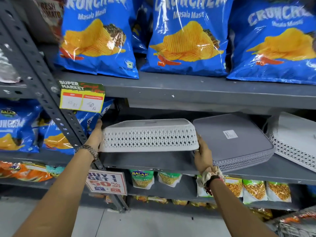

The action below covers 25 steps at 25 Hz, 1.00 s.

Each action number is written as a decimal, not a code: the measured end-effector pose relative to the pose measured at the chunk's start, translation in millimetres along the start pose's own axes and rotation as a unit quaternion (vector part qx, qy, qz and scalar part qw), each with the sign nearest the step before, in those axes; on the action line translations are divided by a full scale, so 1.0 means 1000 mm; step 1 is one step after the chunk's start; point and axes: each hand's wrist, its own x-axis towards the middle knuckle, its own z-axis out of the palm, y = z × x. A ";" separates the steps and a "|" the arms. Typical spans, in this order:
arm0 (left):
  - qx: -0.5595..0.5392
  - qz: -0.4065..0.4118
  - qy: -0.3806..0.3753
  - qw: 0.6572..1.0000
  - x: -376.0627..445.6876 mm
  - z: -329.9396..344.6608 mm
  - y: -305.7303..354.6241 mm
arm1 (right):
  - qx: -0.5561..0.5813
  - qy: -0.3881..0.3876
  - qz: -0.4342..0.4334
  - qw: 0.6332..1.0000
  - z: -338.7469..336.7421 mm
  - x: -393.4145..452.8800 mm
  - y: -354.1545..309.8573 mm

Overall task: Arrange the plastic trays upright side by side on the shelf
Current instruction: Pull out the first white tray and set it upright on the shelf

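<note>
Left hand [95, 134] and right hand [202, 155] press opposite ends of white tray [150, 136]; grip squeezing, tray upside down, just above shelf [153, 160]. Risk: tipping upright knocks grey tray [236, 141] beside right grip; upper shelf close overhead.

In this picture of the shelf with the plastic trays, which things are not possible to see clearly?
Head view, the only one:
- Left hand: its fingers are hidden behind the white tray.
- Grey trays: stacked and leaning, so their number cannot be counted.
- Right white tray: cut off by the picture's right edge.
- Label on the grey tray: too small to read.
- Price tag: the handwritten numbers are blurred.
</note>
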 end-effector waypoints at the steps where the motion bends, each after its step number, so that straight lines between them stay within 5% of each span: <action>1: -0.009 0.011 0.000 1.000 -0.006 -0.001 0.001 | 0.001 0.012 -0.001 1.000 -0.001 0.003 -0.004; 7: -0.001 0.131 0.005 0.991 -0.014 0.005 -0.004 | 0.174 0.069 0.059 0.981 0.003 0.011 -0.022; 12: -0.018 0.223 -0.022 0.974 0.007 0.005 -0.028 | 0.212 0.065 0.102 0.970 0.006 0.031 -0.019; 25: 0.138 0.268 0.107 0.947 0.083 0.014 -0.059 | 0.043 0.064 0.144 0.987 0.030 0.084 -0.010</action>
